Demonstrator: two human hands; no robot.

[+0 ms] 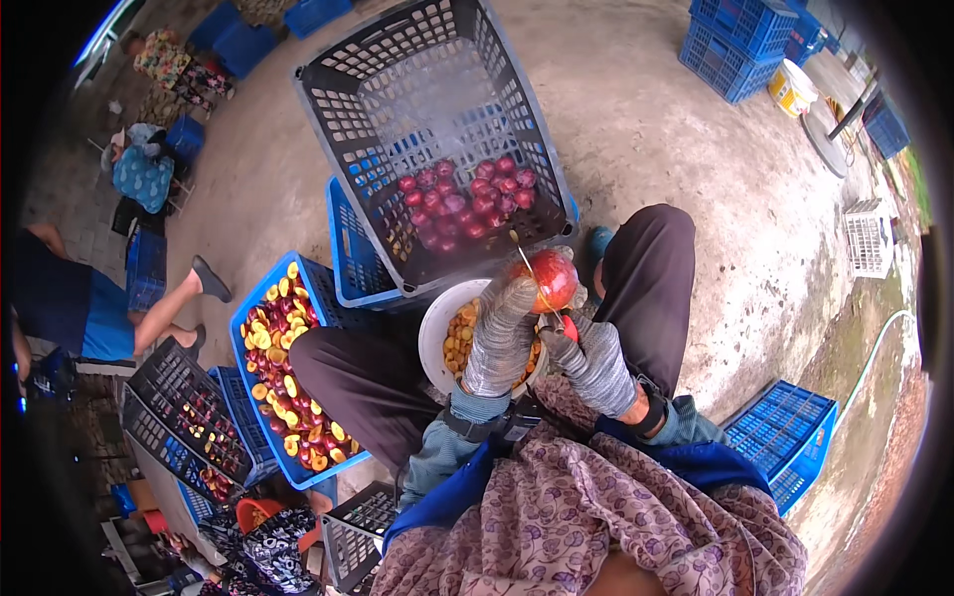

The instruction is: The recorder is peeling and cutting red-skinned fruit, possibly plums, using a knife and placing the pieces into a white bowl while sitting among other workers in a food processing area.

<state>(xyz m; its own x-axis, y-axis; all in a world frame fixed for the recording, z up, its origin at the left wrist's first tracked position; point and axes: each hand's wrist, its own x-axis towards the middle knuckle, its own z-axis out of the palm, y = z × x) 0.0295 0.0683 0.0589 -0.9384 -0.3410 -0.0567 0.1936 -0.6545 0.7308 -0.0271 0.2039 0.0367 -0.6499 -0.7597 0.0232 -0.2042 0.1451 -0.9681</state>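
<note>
My left hand (pixel 501 339), in a grey knit glove, grips a red plum (pixel 555 277) above a white bucket (pixel 432 335). Gloved in the same grey knit, my right hand (pixel 592 365) holds a small knife (pixel 569 328) by its red handle. The thin blade lies across the plum's left side; how deep it sits in the flesh I cannot tell. Part of the bucket is hidden by my hands, but small orange-brown plum stones (pixel 458 339) show inside. Just beyond, a tilted black plastic crate (pixel 343 112) holds whole red plums (pixel 462 201) at its lower end.
On my left stands a blue crate (pixel 242 335) of halved plums. Another blue crate (pixel 346 253) supports the black one. Blue crates (pixel 782 439) lie right; stacked crates (pixel 734 59) stand farther off. A person (pixel 67 290) is at the left, others beyond.
</note>
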